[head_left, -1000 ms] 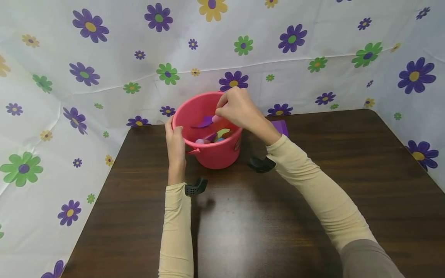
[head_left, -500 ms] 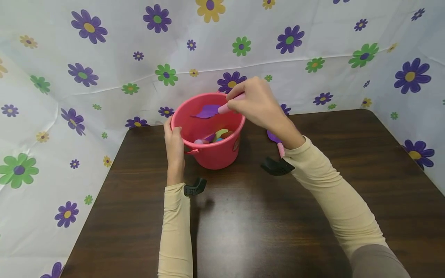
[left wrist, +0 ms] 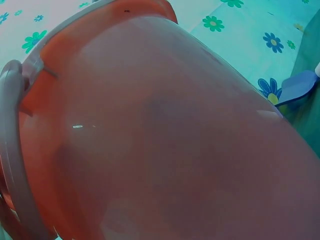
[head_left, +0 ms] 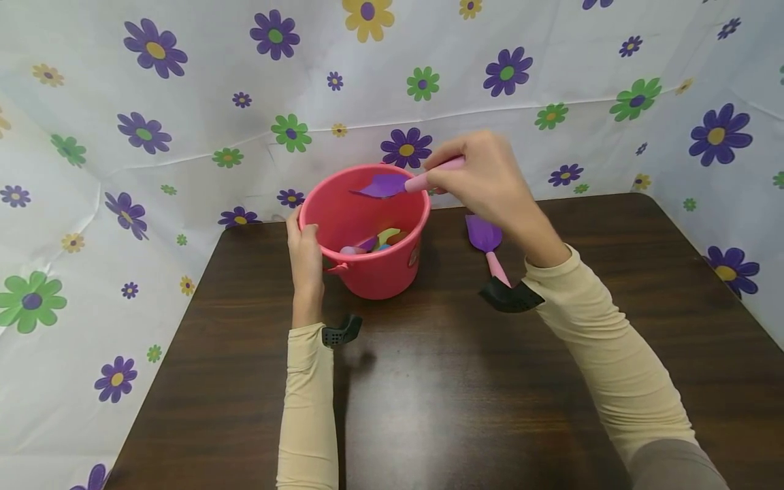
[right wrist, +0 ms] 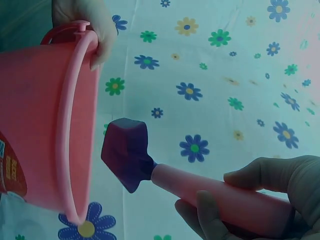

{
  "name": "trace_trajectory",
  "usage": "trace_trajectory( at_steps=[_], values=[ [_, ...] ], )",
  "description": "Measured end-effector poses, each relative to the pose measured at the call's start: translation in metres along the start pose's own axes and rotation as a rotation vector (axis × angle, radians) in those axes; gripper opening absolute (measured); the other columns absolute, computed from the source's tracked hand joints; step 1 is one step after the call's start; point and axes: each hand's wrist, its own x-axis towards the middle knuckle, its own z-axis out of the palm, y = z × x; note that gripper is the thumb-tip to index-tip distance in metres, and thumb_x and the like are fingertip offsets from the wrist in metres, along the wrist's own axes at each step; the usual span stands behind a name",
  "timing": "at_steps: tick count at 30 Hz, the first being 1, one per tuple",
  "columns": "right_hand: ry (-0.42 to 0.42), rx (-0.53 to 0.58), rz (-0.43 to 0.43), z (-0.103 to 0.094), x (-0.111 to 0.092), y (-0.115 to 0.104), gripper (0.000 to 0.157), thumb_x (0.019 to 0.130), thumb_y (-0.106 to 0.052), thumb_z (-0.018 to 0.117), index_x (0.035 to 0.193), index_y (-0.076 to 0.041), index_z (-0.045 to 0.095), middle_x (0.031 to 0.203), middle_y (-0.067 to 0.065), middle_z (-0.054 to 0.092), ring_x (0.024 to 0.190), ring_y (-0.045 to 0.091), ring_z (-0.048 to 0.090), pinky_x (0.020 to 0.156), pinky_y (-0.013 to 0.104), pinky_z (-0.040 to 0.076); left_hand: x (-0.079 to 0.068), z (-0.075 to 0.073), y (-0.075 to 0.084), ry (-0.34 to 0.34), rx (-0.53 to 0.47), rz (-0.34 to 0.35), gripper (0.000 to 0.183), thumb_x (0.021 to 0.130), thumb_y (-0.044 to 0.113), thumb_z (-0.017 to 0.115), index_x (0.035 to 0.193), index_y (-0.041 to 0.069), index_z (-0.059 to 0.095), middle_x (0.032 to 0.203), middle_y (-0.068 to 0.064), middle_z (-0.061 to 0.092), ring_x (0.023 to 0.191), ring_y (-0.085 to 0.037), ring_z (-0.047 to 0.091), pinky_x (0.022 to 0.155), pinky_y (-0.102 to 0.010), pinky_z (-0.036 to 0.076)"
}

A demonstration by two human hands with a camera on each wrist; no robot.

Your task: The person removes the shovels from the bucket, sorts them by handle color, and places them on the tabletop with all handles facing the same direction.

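My left hand grips the left rim of a pink bucket, which stands tilted slightly on the table. In the right wrist view, that hand shows at the rim by the bucket handle's joint. Pinched by its pink handle, a toy shovel with a purple blade is in my right hand, the blade over the bucket's right rim. The right wrist view shows the shovel blade beside the bucket mouth. Several coloured pieces lie at the bottom of the bucket, partly hidden by its front wall.
Another purple toy shovel with a pink handle lies on the dark wooden table, right of the bucket. A white flower-print sheet hangs behind and along the sides. Bare tabletop extends in front and to the right.
My right hand has lifted the toy shovel up out of the bucket and moved right. The shovel on the table has come into fuller view. My left hand stays on the rim.
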Motion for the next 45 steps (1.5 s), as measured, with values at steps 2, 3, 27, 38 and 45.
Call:
trace_trajectory(
  at_steps=[2,3,27,38,45],
  values=[
    [0.011,-0.012,0.001,-0.004,-0.002,0.001,0.023,0.09,-0.019,0.079,0.105,-0.003,0.081,0.094,0.013,0.075,0.077,0.027,0.062,0.057,0.028,0.046,0.0,0.0,0.0,-0.001,-0.005,0.001,0.056,0.103,0.01,0.046,0.157,0.008,0.035,0.155,-0.01,0.044,0.136,-0.029,0.046,0.114,-0.044,0.044],
    [0.015,-0.018,0.004,-0.006,-0.002,0.002,0.022,0.091,-0.019,0.078,0.106,-0.003,0.081,0.093,0.014,0.075,0.076,0.027,0.062,0.055,0.027,0.045,0.0,0.0,0.0,-0.001,-0.006,0.0,0.056,0.103,0.01,0.046,0.157,0.008,0.035,0.155,-0.01,0.044,0.136,-0.029,0.046,0.114,-0.044,0.044],
    [0.154,-0.044,0.109,-0.055,-0.02,0.04,0.029,0.093,-0.025,0.074,0.112,-0.005,0.08,0.092,0.007,0.076,0.084,0.019,0.06,0.065,0.03,0.037,0.003,0.001,0.002,-0.003,0.007,-0.006,0.056,0.103,0.01,0.045,0.158,0.008,0.035,0.156,-0.009,0.043,0.136,-0.027,0.047,0.113,-0.041,0.044],
    [0.196,-0.02,0.201,-0.074,-0.029,0.066,0.031,0.095,-0.022,0.072,0.117,0.0,0.077,0.084,-0.007,0.076,0.082,0.006,0.065,0.069,0.028,0.041,0.002,0.002,0.004,0.004,0.002,-0.001,0.055,0.103,0.011,0.043,0.157,0.007,0.035,0.156,-0.01,0.044,0.136,-0.027,0.047,0.115,-0.042,0.042],
    [0.233,-0.022,0.264,-0.079,-0.035,0.083,0.036,0.095,-0.024,0.073,0.119,0.003,0.076,0.077,-0.016,0.073,0.076,0.0,0.066,0.069,0.026,0.042,-0.001,0.001,0.001,0.001,0.007,-0.006,0.054,0.104,0.011,0.045,0.157,0.008,0.035,0.156,-0.009,0.044,0.136,-0.027,0.047,0.114,-0.042,0.043]
  ],
)
